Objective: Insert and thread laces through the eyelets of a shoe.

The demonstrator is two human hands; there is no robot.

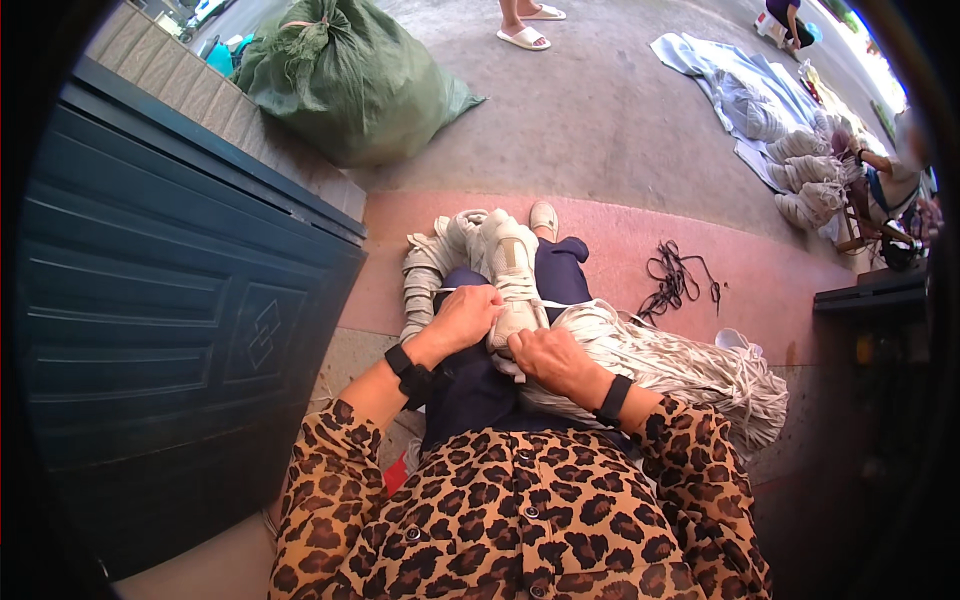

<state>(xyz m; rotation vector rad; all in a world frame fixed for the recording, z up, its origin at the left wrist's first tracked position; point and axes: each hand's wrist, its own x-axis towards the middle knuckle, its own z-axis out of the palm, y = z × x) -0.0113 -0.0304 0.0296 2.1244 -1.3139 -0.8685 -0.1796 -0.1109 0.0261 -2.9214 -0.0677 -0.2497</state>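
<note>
A beige shoe upper (515, 277) with pale laces across its front lies over my lap, between my hands. My left hand (465, 318) is closed in a pinch at its left edge, with a white shoelace (447, 290) showing at the fingers. On the near right part of the upper, my right hand (556, 360) grips with bent fingers; its fingertips are partly hidden. A row of similar beige uppers (422, 285) is stacked along my left leg. Over my right thigh spreads a big bundle of off-white shoelaces (690, 372).
Black laces (675, 282) lie tangled on the pink floor strip. A large green sack (350, 85) stands ahead left, past a dark door (170, 290). Someone's feet in white slippers (525, 38) are ahead. At right, another person (895, 180) sits near stacked uppers (808, 180).
</note>
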